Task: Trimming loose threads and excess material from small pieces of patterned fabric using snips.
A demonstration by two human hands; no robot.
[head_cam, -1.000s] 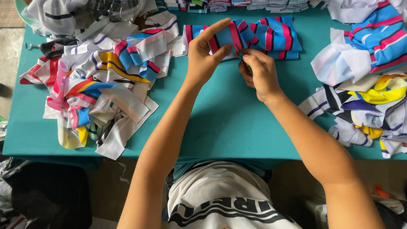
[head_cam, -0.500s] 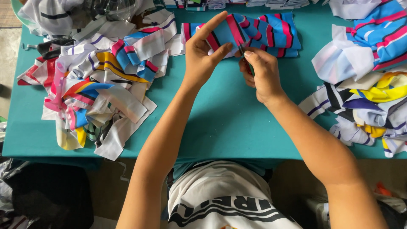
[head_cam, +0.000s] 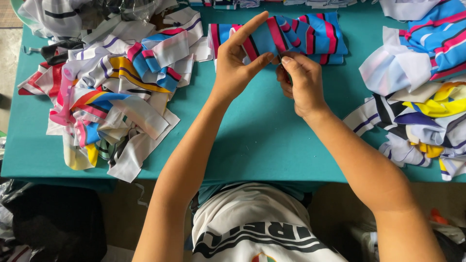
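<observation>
Both of my hands are raised over a teal table [head_cam: 252, 140] and pinch the same blue, pink and black striped fabric piece [head_cam: 310, 36]. My left hand [head_cam: 238, 60] grips its near edge between thumb and fingers. My right hand [head_cam: 301, 82] pinches the fabric just to the right, and a small dark tool seems to sit in its fingers; I cannot tell what kind. The rest of the striped piece lies flat on the table behind my hands.
A loose heap of multicoloured striped fabric strips [head_cam: 107, 97] covers the table's left side. Another heap of fabric pieces [head_cam: 422, 97] lies at the right. More cloth lines the far edge. A dark bag [head_cam: 48, 228] sits on the floor at the lower left.
Both hands have stayed on the striped piece and shifted only slightly. The view has drifted a little.
</observation>
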